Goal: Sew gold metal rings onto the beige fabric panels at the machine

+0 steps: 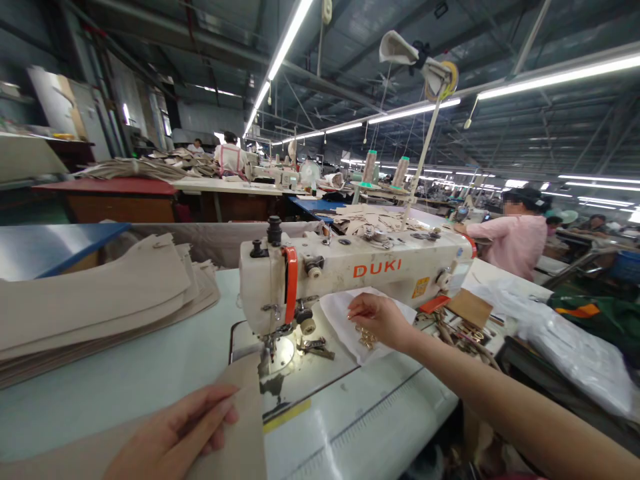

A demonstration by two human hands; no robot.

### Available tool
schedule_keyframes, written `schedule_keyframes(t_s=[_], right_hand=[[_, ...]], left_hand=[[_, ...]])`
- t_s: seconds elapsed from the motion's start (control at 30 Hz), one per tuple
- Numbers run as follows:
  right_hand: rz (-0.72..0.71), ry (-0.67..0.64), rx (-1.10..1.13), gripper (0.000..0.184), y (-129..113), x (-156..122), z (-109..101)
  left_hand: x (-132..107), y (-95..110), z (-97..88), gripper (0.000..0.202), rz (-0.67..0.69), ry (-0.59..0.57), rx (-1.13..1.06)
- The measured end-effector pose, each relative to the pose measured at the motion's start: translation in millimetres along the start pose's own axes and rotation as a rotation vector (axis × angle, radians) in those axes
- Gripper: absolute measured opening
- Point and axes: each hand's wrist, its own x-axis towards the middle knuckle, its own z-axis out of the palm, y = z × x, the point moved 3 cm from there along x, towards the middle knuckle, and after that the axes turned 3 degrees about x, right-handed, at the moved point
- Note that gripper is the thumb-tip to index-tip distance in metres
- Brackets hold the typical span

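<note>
My left hand [183,427] rests over a beige fabric piece [247,413] at the lower left, its thumb and fingers pressed together; what lies between them is hidden. Reaching in from the right, my right hand [385,321] is pinched above a white sheet [340,313]. Small gold-coloured metal fittings [367,338] lie on that sheet, just under the palm. Anything at the right fingertips is too small to name. A white sewing machine [335,267] marked DUKI stands behind both hands, its lit needle plate [280,353] between them.
Stacked beige fabric panels [125,293] lie left of the machine. Tools [460,330], a brown block [470,308] and clear plastic bags [565,340] are at the right. Thread cones [369,168] stand behind. A person in pink [517,233] sits farther right.
</note>
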Motion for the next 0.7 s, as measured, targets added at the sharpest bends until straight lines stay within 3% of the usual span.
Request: schedule_keyframes(t_s=[0.13,0.33,0.5,0.7], right_hand=[[-0.010,-0.047,0.226,0.013,-21,-24,22],[0.096,-0.178,0.698,0.015,-55,-48,86],[0.138,-0.160,0.761,0.013,-63,-40,121],[0.024,-0.066,0.727,0.011,-66,-34,132]], left_hand=[[-10,25,-0.7,0.033,0.017,-0.032,0.004],[-22,35,5.3,0.026,0.079,-0.086,-0.073],[-25,36,3.9,0.022,0.069,-0.101,-0.150],[-24,35,6.4,0.021,0.045,-0.097,-0.164]])
